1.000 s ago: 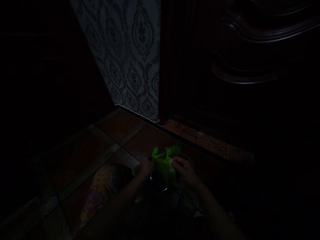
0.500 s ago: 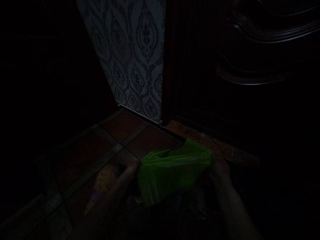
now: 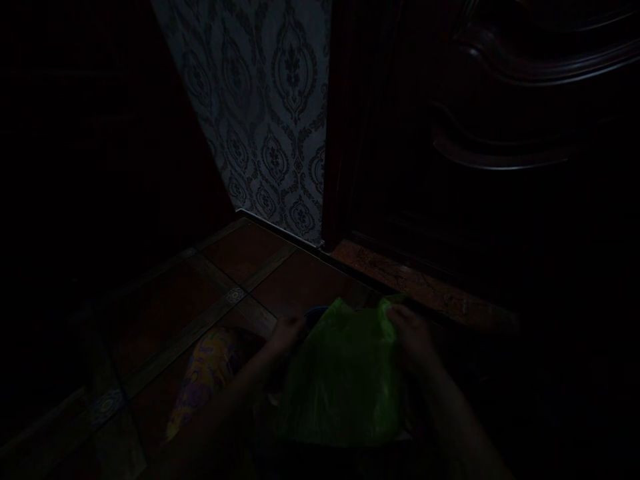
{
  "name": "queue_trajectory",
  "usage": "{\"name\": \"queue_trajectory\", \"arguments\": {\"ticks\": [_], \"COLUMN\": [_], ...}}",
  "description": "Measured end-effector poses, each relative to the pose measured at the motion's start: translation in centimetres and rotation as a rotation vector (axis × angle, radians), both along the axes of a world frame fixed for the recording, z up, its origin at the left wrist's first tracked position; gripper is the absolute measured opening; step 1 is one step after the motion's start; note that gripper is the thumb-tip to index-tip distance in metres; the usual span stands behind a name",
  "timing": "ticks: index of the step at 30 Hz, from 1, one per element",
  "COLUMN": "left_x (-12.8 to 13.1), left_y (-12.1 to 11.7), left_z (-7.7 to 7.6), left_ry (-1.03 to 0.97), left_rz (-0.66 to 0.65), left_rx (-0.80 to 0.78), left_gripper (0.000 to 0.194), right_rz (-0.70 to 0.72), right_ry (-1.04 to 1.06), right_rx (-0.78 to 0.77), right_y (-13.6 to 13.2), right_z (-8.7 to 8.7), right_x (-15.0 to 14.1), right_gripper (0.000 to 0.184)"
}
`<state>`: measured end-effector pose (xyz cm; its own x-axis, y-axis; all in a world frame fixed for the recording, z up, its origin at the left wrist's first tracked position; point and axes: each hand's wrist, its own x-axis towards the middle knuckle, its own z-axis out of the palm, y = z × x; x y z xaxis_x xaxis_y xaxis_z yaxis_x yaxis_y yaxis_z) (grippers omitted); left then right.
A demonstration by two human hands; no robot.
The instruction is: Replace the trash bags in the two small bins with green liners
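A thin green plastic bag [image 3: 345, 380] hangs spread out in front of me, its lower part draped down into the dark. My right hand [image 3: 413, 330] pinches the bag's upper right edge, which bunches up at the fingers. My left hand [image 3: 287, 333] is closed just beside the bag's left side; whether it grips the bag is too dark to tell. Close to its fingers, a bluish curved rim [image 3: 316, 311] shows behind the bag. Most of whatever that rim belongs to is hidden.
A yellow and purple patterned object [image 3: 205, 373] is left of my left forearm, above the reddish tiled floor [image 3: 170, 313]. Ahead are a wallpapered wall [image 3: 270, 120], a dark carved wooden door [image 3: 490, 120] and a reddish stone sill [image 3: 400, 273]. The light is very dim.
The bag was stretched wide between both hands; now it hangs lower and narrower. My left hand has moved right, my right hand a little left, bringing them closer together. The bluish rim has come into view.
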<state>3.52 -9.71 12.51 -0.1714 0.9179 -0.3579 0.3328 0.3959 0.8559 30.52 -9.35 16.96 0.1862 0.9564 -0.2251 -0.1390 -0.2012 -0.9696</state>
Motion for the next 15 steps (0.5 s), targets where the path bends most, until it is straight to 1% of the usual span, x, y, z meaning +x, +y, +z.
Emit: {"name": "queue_trajectory", "arguments": {"ticks": [2, 3, 5, 7, 9, 11, 13, 15], "left_x": [3.0, 4.3, 6.4, 7.3, 7.5, 7.3, 7.0, 6.9], "left_y": [0.1, 0.0, -0.2, -0.4, -0.5, -0.7, -0.8, -0.9], "left_z": [1.5, 2.3, 3.6, 4.2, 4.3, 3.9, 3.3, 2.7], "left_ry": [-0.295, -0.396, -0.463, -0.454, -0.446, -0.461, -0.46, -0.416], "left_rz": [-0.156, -0.207, -0.248, -0.23, -0.205, -0.203, -0.216, -0.22], "left_rx": [0.027, 0.018, 0.028, 0.063, 0.1, 0.109, 0.087, 0.084], "left_gripper": [0.025, 0.028, 0.031, 0.031, 0.027, 0.023, 0.022, 0.023], "right_rz": [0.19, 0.268, 0.382, 0.449, 0.486, 0.502, 0.491, 0.456], "right_ry": [0.001, 0.008, 0.03, 0.058, 0.072, 0.093, 0.119, 0.104], "right_rx": [-0.015, -0.01, 0.015, 0.03, 0.031, 0.014, -0.009, -0.026], "right_y": [-0.6, -0.9, -1.5, -1.9, -2.2, -2.4, -2.5, -2.4], "right_z": [-0.2, -0.3, -0.3, -0.3, -0.3, -0.3, -0.4, -0.7], "right_x": [-2.3, -3.2, -4.5, -5.1, -5.3, -5.3, -5.4, -5.6], "right_gripper": [0.036, 0.036, 0.036, 0.038, 0.041, 0.043, 0.041, 0.036]}}
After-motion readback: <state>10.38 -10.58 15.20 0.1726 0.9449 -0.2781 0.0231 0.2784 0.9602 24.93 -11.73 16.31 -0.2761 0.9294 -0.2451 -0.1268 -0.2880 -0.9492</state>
